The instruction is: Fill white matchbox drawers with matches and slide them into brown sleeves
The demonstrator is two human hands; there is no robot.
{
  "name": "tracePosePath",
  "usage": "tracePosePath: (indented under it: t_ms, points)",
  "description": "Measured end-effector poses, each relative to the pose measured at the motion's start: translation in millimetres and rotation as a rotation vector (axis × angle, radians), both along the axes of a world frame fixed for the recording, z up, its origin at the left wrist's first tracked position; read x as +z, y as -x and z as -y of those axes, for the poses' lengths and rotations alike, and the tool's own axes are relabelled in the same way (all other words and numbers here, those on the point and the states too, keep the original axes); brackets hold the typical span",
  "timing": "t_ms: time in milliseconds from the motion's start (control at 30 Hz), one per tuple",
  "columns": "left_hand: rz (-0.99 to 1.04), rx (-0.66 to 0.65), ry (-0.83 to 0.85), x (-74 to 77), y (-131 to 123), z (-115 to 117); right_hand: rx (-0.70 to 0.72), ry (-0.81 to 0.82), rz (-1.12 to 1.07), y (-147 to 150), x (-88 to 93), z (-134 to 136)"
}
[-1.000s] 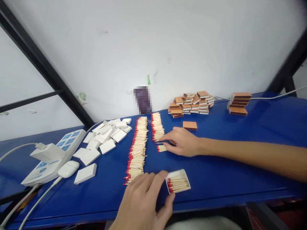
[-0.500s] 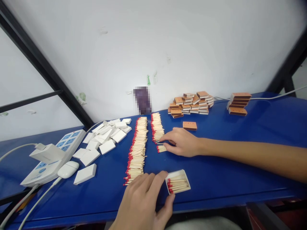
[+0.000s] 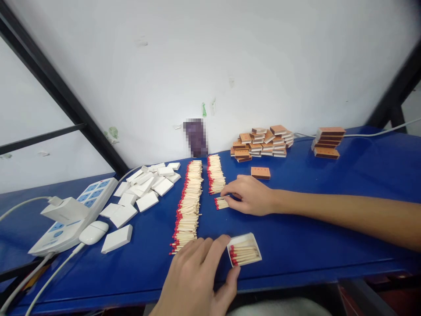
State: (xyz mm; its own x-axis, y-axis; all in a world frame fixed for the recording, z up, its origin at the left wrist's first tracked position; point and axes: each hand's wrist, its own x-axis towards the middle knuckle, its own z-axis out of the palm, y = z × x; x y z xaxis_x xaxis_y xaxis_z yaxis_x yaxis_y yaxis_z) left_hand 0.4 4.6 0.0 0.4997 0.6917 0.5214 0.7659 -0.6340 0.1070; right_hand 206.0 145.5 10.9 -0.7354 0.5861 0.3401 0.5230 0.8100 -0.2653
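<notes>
My left hand [image 3: 200, 272] rests at the front of the table, with index finger and thumb on either side of a white matchbox tray [image 3: 255, 241]. Several red-headed matches [image 3: 245, 255] lie in this tray. Farther back, my right hand [image 3: 250, 195] is low over the table with thumb and index finger curled close together at a small group of matches [image 3: 221, 202]. The fingertips partly cover the ends of these matches. Just behind is a short column of matches [image 3: 215, 173]. A longer column of matches [image 3: 189, 197] runs toward my left hand.
White trays [image 3: 143, 186] are heaped on the left, beside a power strip [image 3: 98, 193] with a charger [image 3: 66, 215] and a white earphone case [image 3: 94, 232]. Orange matchbox sleeves [image 3: 263, 142] are piled at the back; one sleeve [image 3: 260, 173] lies behind my right hand, and others are stacked [image 3: 329, 142] at right.
A match lying between the short column and the small group has moved forward against the small group, at my right fingertips. My left hand and the tray have stayed put.
</notes>
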Motion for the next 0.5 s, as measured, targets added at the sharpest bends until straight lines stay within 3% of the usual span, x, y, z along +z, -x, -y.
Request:
tracePosePath:
  t_ms: [500]
  points:
    - [-0.008,0.002,-0.009,0.7,0.6,1.5,0.017,0.017,0.000,0.4,-0.2,-1.7]
